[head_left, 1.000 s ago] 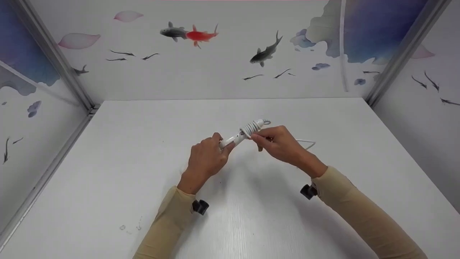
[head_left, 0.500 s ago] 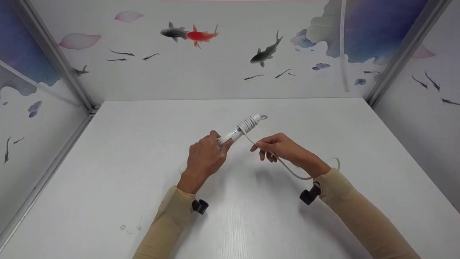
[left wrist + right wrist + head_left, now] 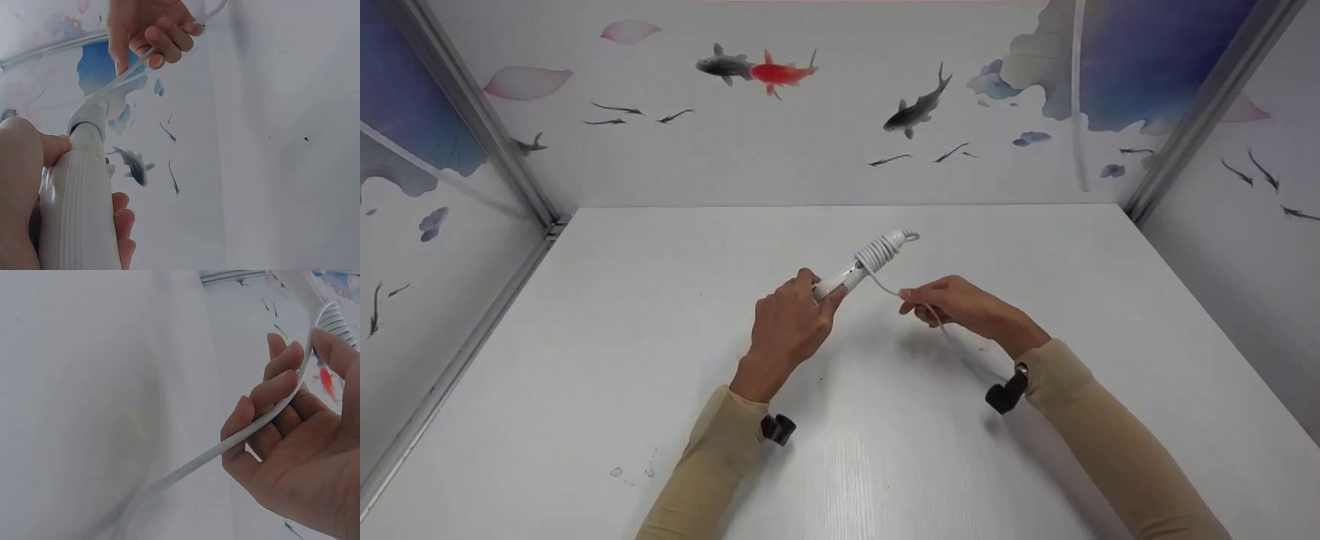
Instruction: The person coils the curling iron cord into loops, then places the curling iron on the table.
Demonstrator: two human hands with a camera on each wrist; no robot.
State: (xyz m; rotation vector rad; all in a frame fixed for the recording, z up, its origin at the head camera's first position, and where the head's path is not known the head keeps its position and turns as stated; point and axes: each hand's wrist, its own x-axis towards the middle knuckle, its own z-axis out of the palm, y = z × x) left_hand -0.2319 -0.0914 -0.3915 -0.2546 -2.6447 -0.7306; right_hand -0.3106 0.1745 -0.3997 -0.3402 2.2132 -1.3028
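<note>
fingers (image 3: pixel 275 388) of the right hand (image 3: pixel 949 301) pinch a white cord (image 3: pixel 197 460) against the thumb, the spare length trailing past the other fingers over the bench (image 3: pixel 847 465). the left hand (image 3: pixel 789 322) grips the lower end of a white wand (image 3: pixel 844 283), fingers curled round one side and thumb on the other. the wand is held tilted above the bench, far end pointing away and to the right, with the cord wound round it in a snug coil (image 3: pixel 876 255).

a second ago the right hand was up against the coil; now it stands apart, a free stretch of cord slanting from the coil's near end to the pinch. i'd judge the cord work is midway; whether turns are being added or taken off, i can't tell.
</note>
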